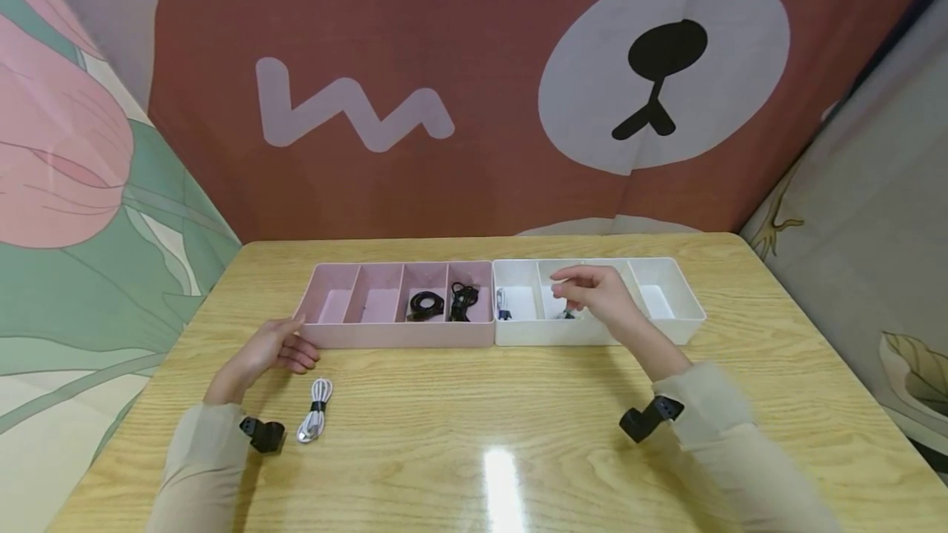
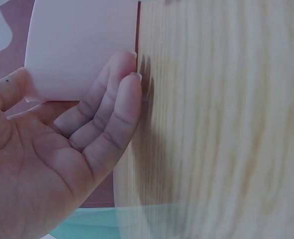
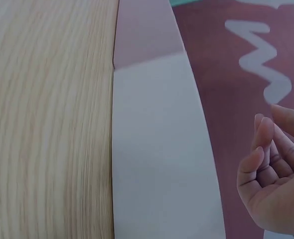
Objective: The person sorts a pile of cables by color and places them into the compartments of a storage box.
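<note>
Now sorting cables | right hand (image 1: 592, 294) loose, empty, over white tray (image 1: 689, 321) | left hand (image 1: 270, 349) relaxed beside pink tray (image 1: 400, 334) | next, I think: grasp white cable (image 1: 316, 410).

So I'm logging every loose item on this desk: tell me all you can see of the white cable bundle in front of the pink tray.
The white cable bundle is a thin white cord folded into a long narrow coil, cinched near its middle by a dark band. It lies flat on the wooden table, lengthwise towards the pink tray and apart from it. The left hand rests beside it without touching it. Its plugs are too small to tell.
</note>
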### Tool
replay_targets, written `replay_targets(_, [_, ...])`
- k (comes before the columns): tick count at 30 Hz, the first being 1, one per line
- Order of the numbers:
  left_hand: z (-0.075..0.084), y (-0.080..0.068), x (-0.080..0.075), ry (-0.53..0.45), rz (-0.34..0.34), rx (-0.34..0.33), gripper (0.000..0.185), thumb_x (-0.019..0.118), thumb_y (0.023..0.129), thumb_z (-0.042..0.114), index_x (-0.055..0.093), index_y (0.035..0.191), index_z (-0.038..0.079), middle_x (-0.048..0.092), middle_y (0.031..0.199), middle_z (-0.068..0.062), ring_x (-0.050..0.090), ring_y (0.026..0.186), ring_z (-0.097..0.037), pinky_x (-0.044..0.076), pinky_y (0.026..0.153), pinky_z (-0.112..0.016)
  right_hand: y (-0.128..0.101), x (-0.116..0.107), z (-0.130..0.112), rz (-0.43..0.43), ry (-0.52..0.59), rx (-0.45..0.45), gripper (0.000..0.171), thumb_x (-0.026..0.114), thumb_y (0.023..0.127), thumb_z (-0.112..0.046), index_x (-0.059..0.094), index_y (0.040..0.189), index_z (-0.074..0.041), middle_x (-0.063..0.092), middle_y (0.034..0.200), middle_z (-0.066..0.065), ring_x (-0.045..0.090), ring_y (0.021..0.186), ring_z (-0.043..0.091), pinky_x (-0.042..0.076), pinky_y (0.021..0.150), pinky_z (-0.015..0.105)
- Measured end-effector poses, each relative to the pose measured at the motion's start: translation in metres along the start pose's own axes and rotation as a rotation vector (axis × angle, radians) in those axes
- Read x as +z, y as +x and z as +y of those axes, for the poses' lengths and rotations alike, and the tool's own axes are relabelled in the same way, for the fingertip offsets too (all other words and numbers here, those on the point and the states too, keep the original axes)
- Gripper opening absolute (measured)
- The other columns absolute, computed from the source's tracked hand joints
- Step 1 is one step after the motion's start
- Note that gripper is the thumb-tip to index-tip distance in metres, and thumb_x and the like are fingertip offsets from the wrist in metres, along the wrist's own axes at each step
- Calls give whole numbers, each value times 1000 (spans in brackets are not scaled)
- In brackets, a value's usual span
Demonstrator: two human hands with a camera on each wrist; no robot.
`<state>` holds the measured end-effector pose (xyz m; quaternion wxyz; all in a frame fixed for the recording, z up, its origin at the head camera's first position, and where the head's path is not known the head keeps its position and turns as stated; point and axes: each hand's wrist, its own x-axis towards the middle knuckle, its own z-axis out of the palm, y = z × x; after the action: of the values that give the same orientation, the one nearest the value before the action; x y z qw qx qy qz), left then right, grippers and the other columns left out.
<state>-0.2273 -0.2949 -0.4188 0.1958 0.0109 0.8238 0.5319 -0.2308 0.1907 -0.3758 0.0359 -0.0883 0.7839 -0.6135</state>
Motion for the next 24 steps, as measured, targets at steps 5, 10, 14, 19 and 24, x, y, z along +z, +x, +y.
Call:
replay_targets(5, [1,-1,-1,3,-2,4,58,23,101,35,44,109,-18,64,80,-13,63,69,-21,54,64,-36,-7,19,-8,-61,27,-13,26,63,84,-5,61,105,10,65,72,-2,56,56,12,49,56,30])
replay_targets(10, [0,0,-1,6,-1,11,58,23,101,35,43,110,-18,64,80,-12,63,69,-22,54,64,-36,-12,40,-16,-160,62,-34,26,63,84,-3,60,105,11,66,72,-1,57,56,11,50,57,30])
replay_targets(14, [-2,0,-1,-3,-3,14,57,23,101,35,42,111,-18,64,78,-11,63,68,-21,54,64,-36,-15,55,-21,-234,78,-52,27,62,83,-1,59,107,13,65,72,1,58,56,11,51,59,29])
replay_targets(19, [-2,1,0,-16,-7,11,57,24,100,34,40,112,-19,64,77,-11,63,67,-21,54,63,-36,-17,65,-27,-264,87,-62,26,62,83,0,59,106,12,65,73,1,58,57,11,51,61,30])
replay_targets(24, [-3,1,-2,-14,-17,15,57,23,101,34,39,114,-19,64,78,-12,63,68,-21,54,63,-36,-16,72,-28,-291,119,-74,26,62,84,1,59,107,11,64,72,0,57,57,11,51,59,28])
